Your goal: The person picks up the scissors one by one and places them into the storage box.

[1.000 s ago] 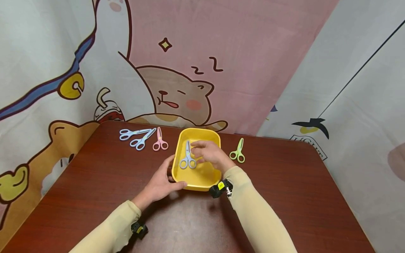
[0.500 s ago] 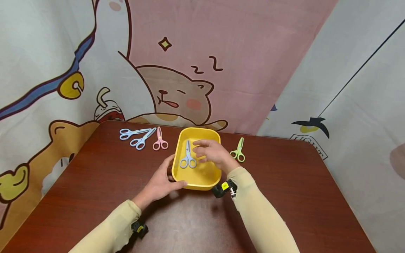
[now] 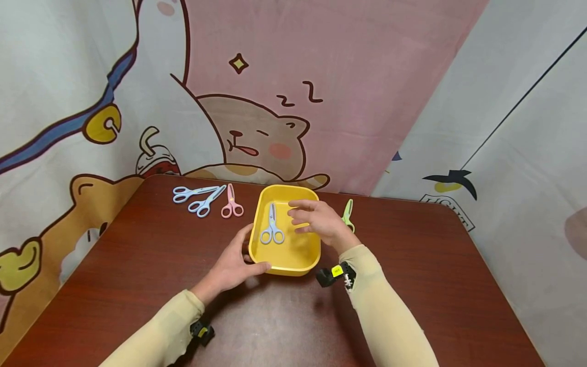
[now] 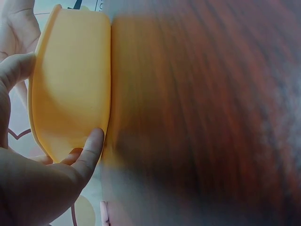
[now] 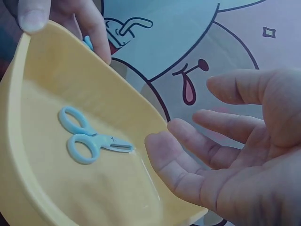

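In the head view a yellow plastic tray (image 3: 293, 257) stands mid-table, tilted in the right wrist view. My left hand (image 3: 231, 262) grips its near left corner, thumb at the front rim and fingers along the left wall; the left wrist view shows fingertips (image 4: 95, 141) on the outside. Inside lies one pair of light blue scissors (image 3: 272, 225), handles toward me and blades pointing away. Over the tray's right side hovers my right hand (image 3: 321, 221), fingers spread and relaxed, nothing in it. In the right wrist view it is apart from the scissors (image 5: 94, 136).
Two pairs of blue scissors (image 3: 208, 201) and a pink pair (image 3: 231, 202) lie on the brown table (image 3: 412, 265) left of the tray. Green scissors (image 3: 348, 210) on the right are partly hidden by my right hand. A printed curtain (image 3: 367, 102) hangs behind.
My right hand has drawn back to the right, away from the scissors in the tray, and now partly covers the green scissors. My left hand and the tray have stayed put.
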`<state>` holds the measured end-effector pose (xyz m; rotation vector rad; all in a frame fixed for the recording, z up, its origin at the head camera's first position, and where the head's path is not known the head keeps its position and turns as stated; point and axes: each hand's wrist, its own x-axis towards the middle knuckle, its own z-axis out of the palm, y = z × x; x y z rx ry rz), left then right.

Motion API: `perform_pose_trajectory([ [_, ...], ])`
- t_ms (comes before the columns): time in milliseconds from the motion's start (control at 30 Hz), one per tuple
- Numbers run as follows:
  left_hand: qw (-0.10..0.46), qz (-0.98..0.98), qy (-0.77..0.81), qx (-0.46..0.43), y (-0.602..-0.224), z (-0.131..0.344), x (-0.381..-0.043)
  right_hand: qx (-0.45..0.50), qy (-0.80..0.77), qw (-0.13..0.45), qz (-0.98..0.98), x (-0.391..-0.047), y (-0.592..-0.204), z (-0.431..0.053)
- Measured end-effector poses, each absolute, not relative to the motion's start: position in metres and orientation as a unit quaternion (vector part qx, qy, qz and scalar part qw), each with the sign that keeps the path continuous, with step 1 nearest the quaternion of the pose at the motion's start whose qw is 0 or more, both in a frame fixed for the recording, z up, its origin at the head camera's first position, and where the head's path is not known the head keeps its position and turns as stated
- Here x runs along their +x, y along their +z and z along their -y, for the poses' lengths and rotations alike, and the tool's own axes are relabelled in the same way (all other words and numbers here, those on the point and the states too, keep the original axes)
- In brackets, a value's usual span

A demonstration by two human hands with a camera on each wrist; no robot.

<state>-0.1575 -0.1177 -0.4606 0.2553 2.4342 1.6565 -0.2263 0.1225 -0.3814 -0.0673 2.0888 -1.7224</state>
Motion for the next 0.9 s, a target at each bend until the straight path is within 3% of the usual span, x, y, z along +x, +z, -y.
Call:
perform_pose_trajectory([
  [900, 0.087, -0.821, 0.557, 0.087, -0.461, 0.118, -0.157, -0.036, -0.669, 0.188, -0.719, -0.224, -0.384, -0.159],
])
